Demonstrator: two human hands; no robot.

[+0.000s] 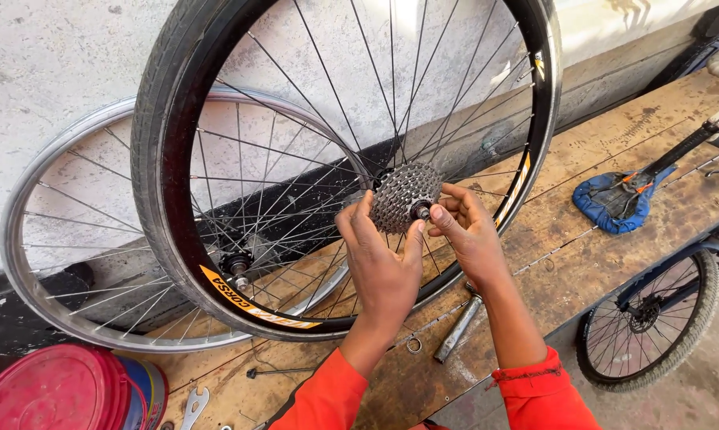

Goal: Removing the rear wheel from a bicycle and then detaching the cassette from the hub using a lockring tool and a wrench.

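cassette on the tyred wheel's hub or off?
On: cassette sits at the wheel hub, spokes converging behind it; both hands grip it.

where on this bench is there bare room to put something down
Bare planks lie right of the right hand, between the tyred wheel and the blue saddle. It is crowded below the hands: metal tube, small ring, thin rod, spanner, red bucket. Left hand grips the cassette.

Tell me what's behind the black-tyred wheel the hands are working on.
Behind the black-tyred wheel a bare silver rim leans on the wall. Its hub shows through the spokes; its right edge is covered.
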